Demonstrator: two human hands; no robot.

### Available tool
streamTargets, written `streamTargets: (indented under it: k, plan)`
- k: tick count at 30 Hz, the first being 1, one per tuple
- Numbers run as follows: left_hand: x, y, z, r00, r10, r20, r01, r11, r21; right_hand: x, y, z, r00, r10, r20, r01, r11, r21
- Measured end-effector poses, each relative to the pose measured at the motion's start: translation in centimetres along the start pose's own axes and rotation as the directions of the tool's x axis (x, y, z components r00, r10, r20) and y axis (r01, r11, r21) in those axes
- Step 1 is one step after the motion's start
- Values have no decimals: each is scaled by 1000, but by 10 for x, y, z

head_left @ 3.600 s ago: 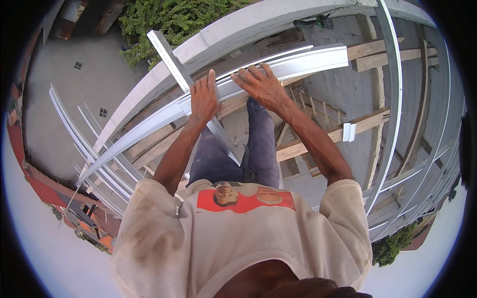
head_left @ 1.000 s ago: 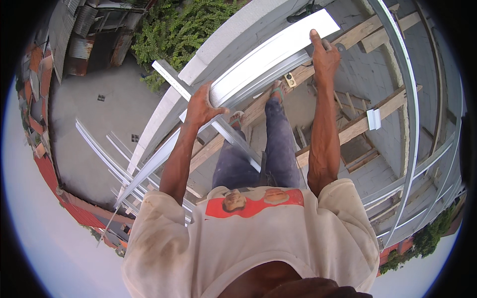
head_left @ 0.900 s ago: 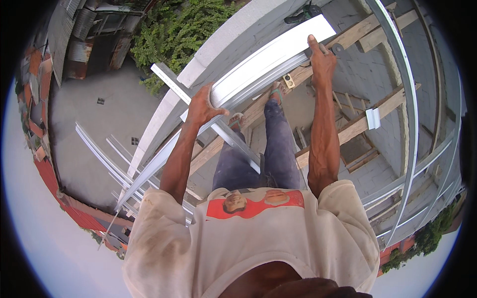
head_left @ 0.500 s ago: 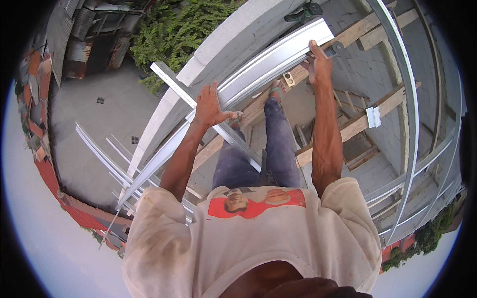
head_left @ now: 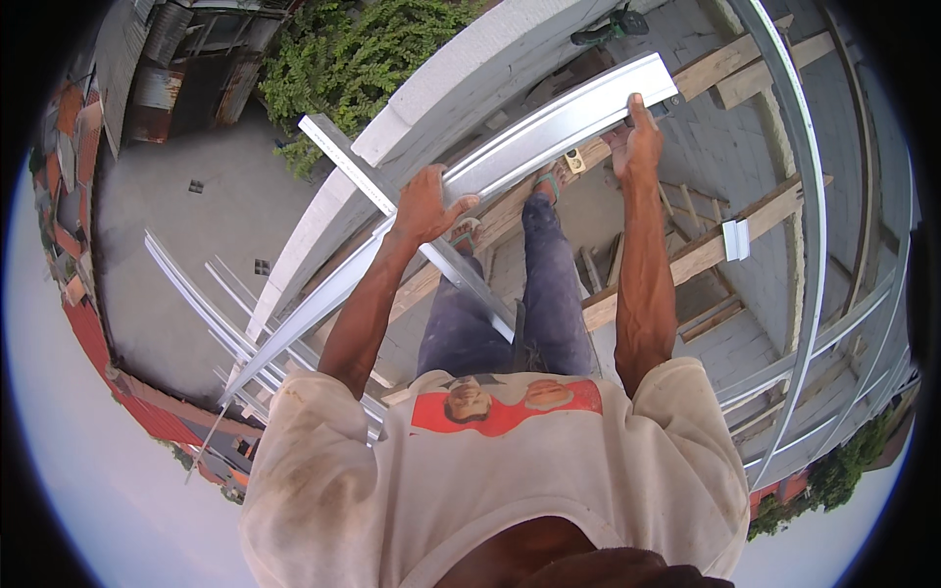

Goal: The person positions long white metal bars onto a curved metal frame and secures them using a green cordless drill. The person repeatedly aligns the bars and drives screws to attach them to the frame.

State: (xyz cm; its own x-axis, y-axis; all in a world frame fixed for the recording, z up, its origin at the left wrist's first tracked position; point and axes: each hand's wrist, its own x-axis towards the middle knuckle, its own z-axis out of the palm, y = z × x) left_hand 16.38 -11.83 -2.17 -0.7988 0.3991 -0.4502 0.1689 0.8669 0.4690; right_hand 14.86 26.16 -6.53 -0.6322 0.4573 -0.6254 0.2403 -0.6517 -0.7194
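A wide, silvery metal channel (head_left: pixel 559 122) with ridged lengthwise edges is held slantwise in front of me, its right end higher in the picture. My left hand (head_left: pixel 426 206) is closed on its left end, thumb stretched along the near side. My right hand (head_left: pixel 637 142) grips the near edge close to the right end, thumb on the face and fingers underneath, mostly hidden. Beneath my left wrist, a narrower metal stud (head_left: pixel 348 167) crosses a long metal rail (head_left: pixel 314 309). A dark object (head_left: pixel 668 106), partly hidden, shows by the channel's right end.
My sandaled feet stand on a wooden plank (head_left: pixel 500 220) above a lower floor. A curved pale block wall (head_left: pixel 421 98) runs along the far left. Timber beams (head_left: pixel 711 245) and long metal rails (head_left: pixel 812 196) lie right. A green tool (head_left: pixel 610 27) rests on top; a small yellowish box (head_left: pixel 574 160) sits by my foot.
Both hands have shifted a little to the right with the metal channel, and its broad face has tilted, now showing brighter. The dark object at its right end is more covered.
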Motion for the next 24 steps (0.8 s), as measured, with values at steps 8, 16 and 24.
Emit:
streamTargets:
  k: [8, 16, 24]
  plan:
    - [22, -6, -6, 980, -151, 131, 174, 967, -185, -15, -5, 17, 998, -36, -53, 35, 999, -19]
    - [24, -3, -9, 977, -156, 147, 192, 942, -274, -20, -8, 17, 998, -59, -26, 55, 991, -125]
    - [26, -13, 5, 987, -95, 130, 129, 949, -286, -16, -2, 17, 999, 1, 34, -2, 999, 33]
